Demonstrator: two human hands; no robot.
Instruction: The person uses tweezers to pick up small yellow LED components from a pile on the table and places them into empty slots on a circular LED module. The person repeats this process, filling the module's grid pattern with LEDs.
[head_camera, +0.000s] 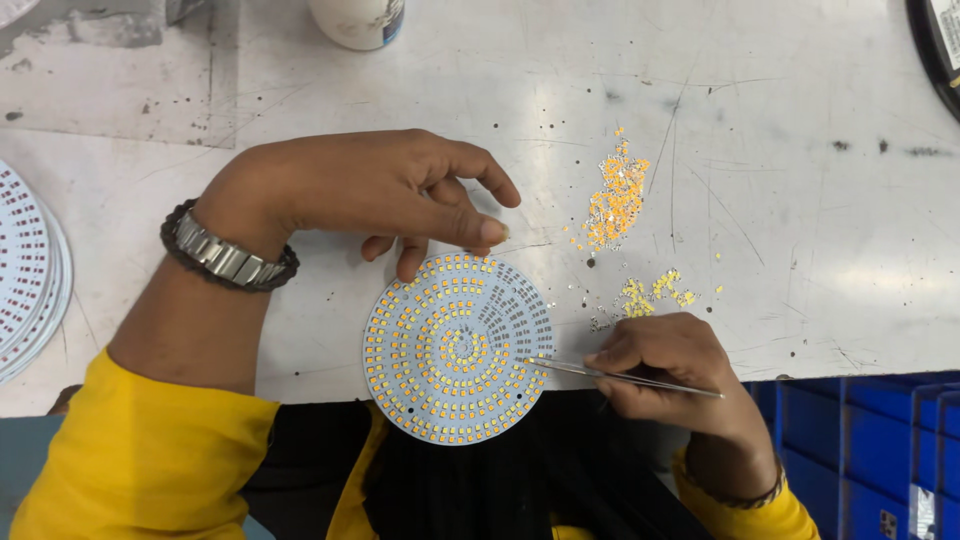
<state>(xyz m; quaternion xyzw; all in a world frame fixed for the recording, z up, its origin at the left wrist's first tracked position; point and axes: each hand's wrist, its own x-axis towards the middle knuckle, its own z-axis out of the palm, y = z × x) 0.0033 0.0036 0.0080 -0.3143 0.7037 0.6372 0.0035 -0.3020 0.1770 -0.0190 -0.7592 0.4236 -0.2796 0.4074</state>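
Note:
A round white circuit board (455, 345) studded with rings of small yellow chips lies at the near edge of the table, partly overhanging it. My left hand (370, 190) rests at its far rim, fingertips touching the board's top edge. My right hand (665, 365) pinches thin metal tweezers (600, 372), whose tips reach the board's right side. Loose yellow chips (615, 200) lie in a pile to the right of the board, with a smaller scatter (655, 292) just above my right hand.
A stack of round white boards (28, 270) sits at the left edge. A white bottle (358, 20) stands at the top. Blue bins (860, 450) sit below the scratched grey table (780, 150) at right. A dark object (935, 45) shows at the top right corner.

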